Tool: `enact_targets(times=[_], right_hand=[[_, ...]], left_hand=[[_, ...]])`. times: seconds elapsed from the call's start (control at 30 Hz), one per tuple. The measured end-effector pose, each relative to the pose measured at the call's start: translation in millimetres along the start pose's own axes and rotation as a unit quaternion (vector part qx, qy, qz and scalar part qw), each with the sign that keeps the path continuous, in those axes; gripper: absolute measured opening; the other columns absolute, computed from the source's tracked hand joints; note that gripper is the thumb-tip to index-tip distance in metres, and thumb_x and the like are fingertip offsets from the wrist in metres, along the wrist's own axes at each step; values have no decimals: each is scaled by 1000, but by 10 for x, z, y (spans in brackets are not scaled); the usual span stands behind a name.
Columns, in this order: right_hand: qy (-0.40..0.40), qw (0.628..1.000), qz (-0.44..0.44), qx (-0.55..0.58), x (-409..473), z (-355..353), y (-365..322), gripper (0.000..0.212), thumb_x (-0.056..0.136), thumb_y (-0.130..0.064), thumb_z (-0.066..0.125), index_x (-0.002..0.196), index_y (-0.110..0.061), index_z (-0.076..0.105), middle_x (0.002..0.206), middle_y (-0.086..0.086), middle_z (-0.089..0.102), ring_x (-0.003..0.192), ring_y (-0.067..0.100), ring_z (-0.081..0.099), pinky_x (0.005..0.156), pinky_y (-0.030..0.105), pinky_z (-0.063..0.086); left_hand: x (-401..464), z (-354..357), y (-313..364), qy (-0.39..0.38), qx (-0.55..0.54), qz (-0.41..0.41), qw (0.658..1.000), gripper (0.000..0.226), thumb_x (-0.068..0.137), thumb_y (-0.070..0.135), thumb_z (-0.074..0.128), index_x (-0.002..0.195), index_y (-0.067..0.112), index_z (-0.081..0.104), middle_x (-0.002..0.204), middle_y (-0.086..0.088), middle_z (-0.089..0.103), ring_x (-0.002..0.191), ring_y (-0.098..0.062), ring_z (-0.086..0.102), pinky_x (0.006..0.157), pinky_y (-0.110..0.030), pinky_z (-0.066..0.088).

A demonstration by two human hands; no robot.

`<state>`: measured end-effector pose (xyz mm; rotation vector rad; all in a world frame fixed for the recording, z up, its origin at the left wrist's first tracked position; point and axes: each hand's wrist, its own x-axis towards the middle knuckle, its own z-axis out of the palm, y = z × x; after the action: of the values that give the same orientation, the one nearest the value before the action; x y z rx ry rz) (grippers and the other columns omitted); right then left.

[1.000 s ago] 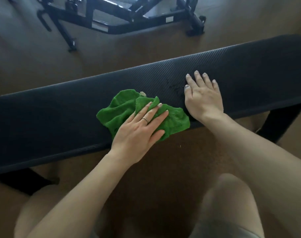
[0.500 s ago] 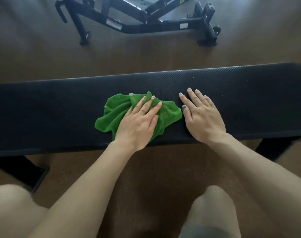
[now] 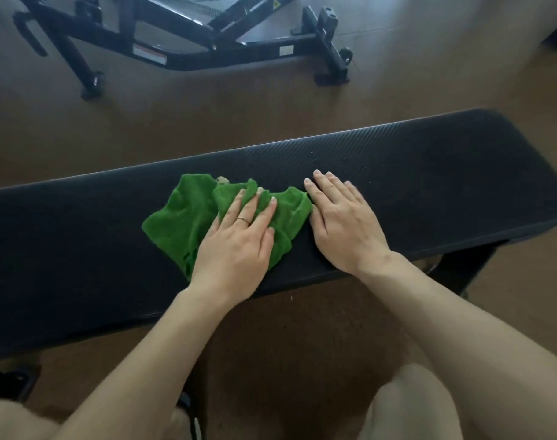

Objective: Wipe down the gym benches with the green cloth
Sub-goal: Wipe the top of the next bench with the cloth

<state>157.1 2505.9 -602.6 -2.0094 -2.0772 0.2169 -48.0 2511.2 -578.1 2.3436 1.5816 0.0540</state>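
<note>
**Green cloth on black bench pad, both your hands flat**

Item: green cloth (image 3: 188, 217). It lies crumpled on the gym bench (image 3: 429, 185), near the middle of the pad's length. Its long axis follows the bench's own: left end toward the near edge, right end rising toward the far edge. Terry-like nap, irregular folded outline, one small pale patch at its far edge.

Grip, left: your left hand (image 3: 239, 246) lies palm-down on the right half of the cloth, fingers straight and close together, pressing it onto the pad. Nothing is pinched or curled round. A thin ring sits on one finger.

Grip, right: your right hand (image 3: 344, 223) lies flat on the bare pad just right of the cloth, fingers extended and slightly spread. Its thumb side meets the cloth's right tip; whether they truly touch cannot be told.

Bench: long, narrow, rounded right end, black covering with a fine diagonal weave. Small specks or droplets dot the pad beyond your right hand. A dark leg shows under the right end.

Beyond the bench's far edge: brown floor (image 3: 271, 115), then a black steel equipment frame (image 3: 207, 55) with white labels.
</note>
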Motion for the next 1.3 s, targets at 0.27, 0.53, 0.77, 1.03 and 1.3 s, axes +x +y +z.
enact_targets(times=[0.27,0.53,0.77,1.03,1.3], right_hand=[[67,993,96,0,67,63,90,57,107,-36,26,160,-16,36,168,3,30,157,18,21,130,38,11],[147,981,113,61,14,68,95,55,106,-30,29,145,-5,57,154,12,52,149,21,41,126,38,25],[173,975,124,60,7,97,100,50,106,-28,34,140,-3,62,148,13,58,145,24,46,125,38,28],[203,968,134,59,40,104,99,48,106,-26,36,135,-1,65,143,15,62,142,25,50,123,39,32],[107,986,125,-37,113,-168,549,57,105,-36,27,143,-10,60,152,11,54,146,26,44,126,44,22]], left_hand=[[1322,-70,170,-2,-9,-8,1000,53,110,42,20,163,38,15,172,8,4,159,-16,-2,128,-41,3],[361,98,344,2,-10,55,998,54,111,41,20,164,34,12,171,11,-2,157,-10,-11,124,-31,-3],[119,93,209,8,3,99,995,52,111,43,19,162,41,12,169,17,-3,155,-3,-13,121,-24,-7],[1409,-6,430,-14,-13,35,999,54,111,39,21,164,33,15,173,6,3,159,-16,-3,126,-40,2],[-323,296,445,10,27,112,993,55,110,43,18,163,30,17,171,8,6,158,-12,-6,128,-36,8]])
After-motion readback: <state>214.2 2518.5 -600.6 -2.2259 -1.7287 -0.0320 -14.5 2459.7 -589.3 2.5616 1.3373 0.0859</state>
